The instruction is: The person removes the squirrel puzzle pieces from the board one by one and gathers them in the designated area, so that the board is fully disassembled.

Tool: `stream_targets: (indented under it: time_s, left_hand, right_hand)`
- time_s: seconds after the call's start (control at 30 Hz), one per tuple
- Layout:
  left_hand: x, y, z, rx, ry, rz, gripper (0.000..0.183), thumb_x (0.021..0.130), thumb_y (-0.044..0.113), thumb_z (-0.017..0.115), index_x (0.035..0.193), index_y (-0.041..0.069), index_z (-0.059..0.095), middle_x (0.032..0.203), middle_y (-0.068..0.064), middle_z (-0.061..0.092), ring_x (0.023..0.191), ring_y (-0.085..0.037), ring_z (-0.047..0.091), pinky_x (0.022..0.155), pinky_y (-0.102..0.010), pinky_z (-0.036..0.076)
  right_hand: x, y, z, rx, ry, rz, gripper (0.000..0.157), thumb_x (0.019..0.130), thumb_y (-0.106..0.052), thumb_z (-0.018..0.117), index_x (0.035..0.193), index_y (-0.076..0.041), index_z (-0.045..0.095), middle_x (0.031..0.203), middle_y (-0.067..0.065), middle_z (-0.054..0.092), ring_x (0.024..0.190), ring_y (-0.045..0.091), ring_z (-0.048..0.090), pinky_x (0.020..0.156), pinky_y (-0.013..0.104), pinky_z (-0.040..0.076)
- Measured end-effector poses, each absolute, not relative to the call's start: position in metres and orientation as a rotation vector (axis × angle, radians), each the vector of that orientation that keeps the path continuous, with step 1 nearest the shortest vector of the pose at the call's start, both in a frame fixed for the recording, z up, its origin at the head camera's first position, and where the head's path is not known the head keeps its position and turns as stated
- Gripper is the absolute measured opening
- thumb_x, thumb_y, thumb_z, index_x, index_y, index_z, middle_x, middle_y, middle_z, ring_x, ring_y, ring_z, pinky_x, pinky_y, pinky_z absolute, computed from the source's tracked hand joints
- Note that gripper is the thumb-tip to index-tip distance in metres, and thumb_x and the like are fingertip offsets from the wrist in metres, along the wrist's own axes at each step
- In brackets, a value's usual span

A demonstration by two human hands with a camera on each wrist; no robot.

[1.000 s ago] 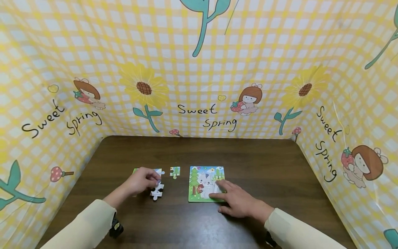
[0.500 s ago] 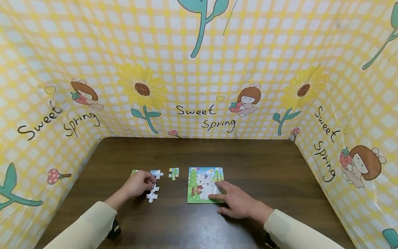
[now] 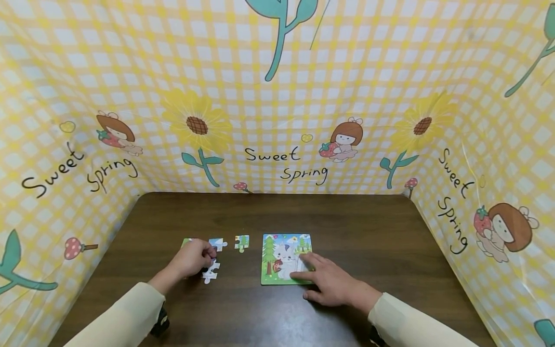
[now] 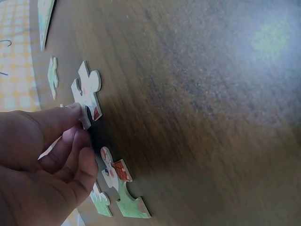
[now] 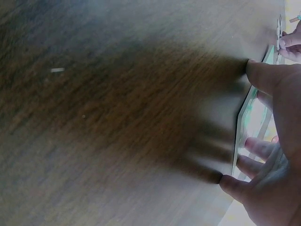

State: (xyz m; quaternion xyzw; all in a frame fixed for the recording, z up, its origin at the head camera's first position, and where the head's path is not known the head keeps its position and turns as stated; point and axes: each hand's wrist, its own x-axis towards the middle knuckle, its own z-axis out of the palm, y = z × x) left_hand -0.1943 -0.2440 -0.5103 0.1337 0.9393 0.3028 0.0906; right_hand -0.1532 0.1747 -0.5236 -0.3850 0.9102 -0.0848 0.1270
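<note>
My left hand [image 3: 191,258] pinches a mostly white jigsaw piece [image 4: 87,94] with a red patch between thumb and fingers. In the head view this piece shows just below the fingertips, tilted at the table. A blue-and-white jigsaw piece [image 3: 218,245] lies right behind the hand. Two more pieces, a red-and-green jigsaw piece [image 4: 127,193] and a partly covered green one [image 4: 101,202], sit close by in the left wrist view. My right hand [image 3: 334,279] rests with spread fingers on the right side of a square picture board [image 3: 282,262] showing a white animal.
A small tree-patterned jigsaw piece [image 3: 242,242] lies between the left-hand pieces and the board. The brown wooden table [image 3: 338,217] is enclosed by a yellow checked cloth [image 3: 277,111] at the back and both sides.
My left hand has shifted slightly left with the pinched jigsaw piece, uncovering the blue-and-white piece behind it. The right hand stays on the board. The head view has tilted a little.
</note>
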Motion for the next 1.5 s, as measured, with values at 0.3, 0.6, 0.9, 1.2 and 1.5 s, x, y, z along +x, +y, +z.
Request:
stream_targets:
  time_s: [0.3, 0.6, 0.9, 1.2, 1.5]
  left_hand:
    - [-0.193, -0.244, -0.508, 0.407, 2.804, 0.886, 0.013, 0.079, -0.005, 0.069, 0.085, 0.004, 0.075, 0.075, 0.001, 0.069, 0.068, -0.01, 0.058, 0.064, -0.03, 0.05]
    - [-0.2, -0.221, -0.49, 0.403, 2.827, 0.867, 0.002, 0.089, 0.008, 0.073, 0.088, 0.008, 0.075, 0.076, 0.004, 0.069, 0.066, -0.01, 0.059, 0.062, -0.031, 0.051]
    - [-0.215, -0.155, -0.477, 0.476, 2.774, 0.882, 0.006, 0.091, 0.014, 0.076, 0.086, 0.015, 0.076, 0.078, 0.007, 0.068, 0.07, -0.01, 0.058, 0.067, -0.032, 0.05]
    - [-0.224, -0.095, -0.475, 0.587, 2.678, 0.884, 0.006, 0.092, 0.013, 0.075, 0.095, 0.009, 0.077, 0.085, 0.003, 0.07, 0.076, -0.013, 0.059, 0.072, -0.034, 0.052]
    - [-0.225, -0.054, -0.476, 0.636, 2.534, 0.911, 0.017, 0.095, 0.01, 0.072, 0.11, 0.004, 0.076, 0.101, -0.006, 0.074, 0.091, -0.02, 0.067, 0.081, -0.04, 0.058]
  right_hand:
    - [-0.152, 0.173, -0.523, -1.1, 2.66, -0.272, 0.055, 0.1, -0.048, 0.062, 0.153, -0.042, 0.046, 0.166, 0.012, 0.03, 0.153, 0.035, 0.029, 0.115, 0.059, 0.035]
    - [-0.152, 0.174, -0.521, -1.089, 2.674, -0.307, 0.053, 0.098, -0.047, 0.065, 0.149, -0.039, 0.052, 0.164, 0.013, 0.034, 0.151, 0.036, 0.032, 0.114, 0.061, 0.037]
    - [-0.152, 0.176, -0.52, -1.079, 2.694, -0.39, 0.055, 0.095, -0.044, 0.072, 0.147, -0.033, 0.057, 0.163, 0.013, 0.035, 0.149, 0.034, 0.036, 0.112, 0.059, 0.04]
    - [-0.156, 0.191, -0.519, -1.066, 2.684, -0.499, 0.057, 0.092, -0.038, 0.077, 0.145, -0.028, 0.059, 0.162, 0.02, 0.034, 0.146, 0.04, 0.038, 0.11, 0.059, 0.041]
    - [-0.157, 0.203, -0.519, -1.034, 2.653, -0.499, 0.058, 0.092, -0.04, 0.077, 0.146, -0.034, 0.058, 0.164, 0.021, 0.029, 0.15, 0.041, 0.032, 0.112, 0.061, 0.039]
